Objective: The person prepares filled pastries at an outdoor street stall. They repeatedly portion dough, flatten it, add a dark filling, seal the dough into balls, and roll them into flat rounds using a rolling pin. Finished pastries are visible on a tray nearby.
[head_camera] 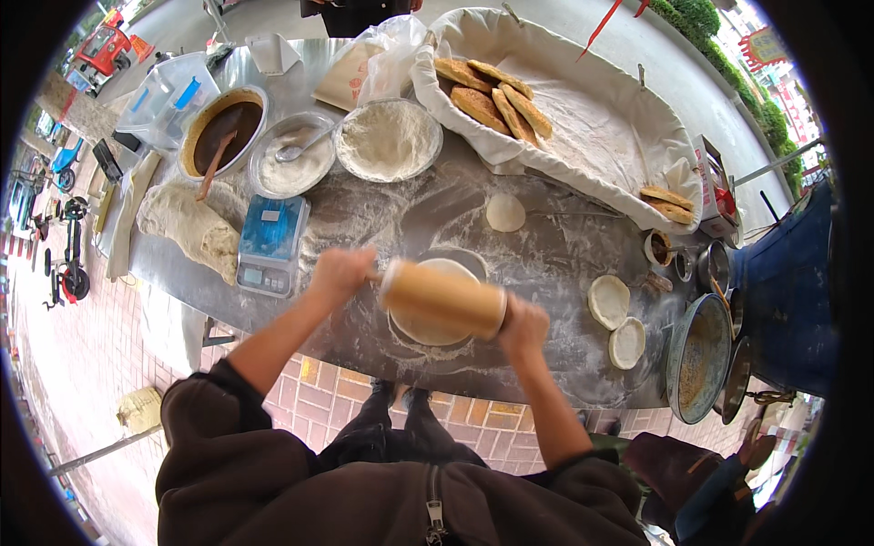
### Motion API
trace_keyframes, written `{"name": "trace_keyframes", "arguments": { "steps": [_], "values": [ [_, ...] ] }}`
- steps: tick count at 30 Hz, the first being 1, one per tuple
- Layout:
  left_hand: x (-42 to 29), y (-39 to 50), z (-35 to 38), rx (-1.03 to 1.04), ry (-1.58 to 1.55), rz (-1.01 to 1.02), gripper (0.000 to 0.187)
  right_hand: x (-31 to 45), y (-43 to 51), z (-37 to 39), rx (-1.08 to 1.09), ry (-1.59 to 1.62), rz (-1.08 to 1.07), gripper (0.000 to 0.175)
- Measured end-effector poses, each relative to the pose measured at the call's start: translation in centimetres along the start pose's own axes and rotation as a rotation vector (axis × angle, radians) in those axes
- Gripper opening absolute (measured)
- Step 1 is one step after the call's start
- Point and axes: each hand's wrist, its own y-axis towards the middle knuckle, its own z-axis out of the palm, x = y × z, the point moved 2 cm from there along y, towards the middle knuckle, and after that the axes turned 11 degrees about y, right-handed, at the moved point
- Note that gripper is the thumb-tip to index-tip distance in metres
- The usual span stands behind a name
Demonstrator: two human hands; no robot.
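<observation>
A thick wooden rolling pin (444,298), blurred by motion, slants across a round flat sheet of dough (430,334) on the floured metal table (546,286). My left hand (343,274) grips the pin's left handle. Its right handle is in my right hand (524,327). The pin covers the middle of the dough; whether it presses on the sheet I cannot tell. Beyond the pin lies a small dough disc (505,212). Two more rounds, an upper dough disc (609,302) and a lower dough disc (627,343), lie right of my right hand.
At left are a dough mass (191,225), a digital scale (272,242) and a bowl of brown sauce (229,130). Flour fills a bowl (389,140) at the back. Baked flatbreads (481,109) rest in a cloth-lined tray (587,123). A large basin (696,358) stands right.
</observation>
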Motion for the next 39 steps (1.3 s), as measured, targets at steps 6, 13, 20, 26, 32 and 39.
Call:
{"name": "trace_keyframes", "arguments": {
  "steps": [6, 13, 20, 26, 32, 39],
  "values": [
    [-0.6, -1.0, 0.2, 0.009, -0.021, 0.051, 0.022, -0.6, -2.2, -0.1, 0.064, 0.04, 0.038, 0.018],
    [1.4, 1.5, 0.9, -0.009, 0.029, 0.05, 0.024, -2.1, 3.0, 0.9, 0.075, 0.009, 0.046, 0.01],
    [-2.9, -2.7, 1.8, -0.016, -0.264, -0.341, 0.038, -1.5, 4.9, -0.6, -0.122, 0.115, 0.257, 0.023],
    [-7.3, -4.4, 2.1, 0.361, -0.517, -0.049, 0.046, 1.7, 3.4, 3.1, 0.442, 0.093, 0.159, 0.035],
    [-5.6, -3.3, 3.1, 0.678, -0.682, -0.313, 0.05, 1.9, 4.2, 3.8, 0.559, 0.068, 0.144, 0.036],
    [-6.4, -2.6, 1.6, 0.736, -0.649, -0.299, 0.045, 2.7, 5.0, 4.2, 0.516, 0.082, 0.118, 0.035]
  ]
}}
